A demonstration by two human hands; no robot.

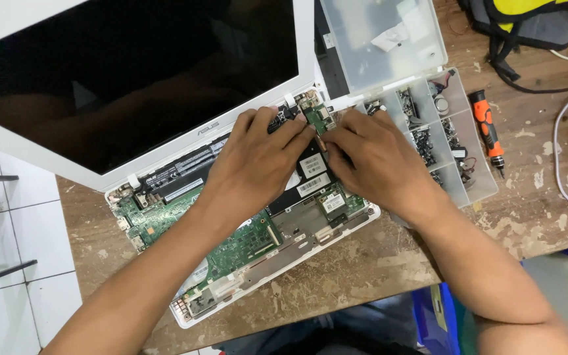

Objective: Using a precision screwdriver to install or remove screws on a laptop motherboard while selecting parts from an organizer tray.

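A white laptop (277, 260) lies opened up on a worn wooden bench, its green mainboard (165, 217) bared and its dark screen (133, 72) tilted back. My left hand (254, 164) rests over the middle of the board, fingertips on a small green circuit board (319, 118) near the hinge. My right hand (376, 161) meets it from the right, thumb and fingers pinching at the same small board and a copper-coloured part beneath it. What lies under both palms is hidden.
A clear plastic parts box (478, 181) with several compartments of screws stands right of the laptop, lid (382, 39) up. An orange and black screwdriver (488, 131) lies beside it. White cables (560, 158), a bag at top right. Tiled floor at left.
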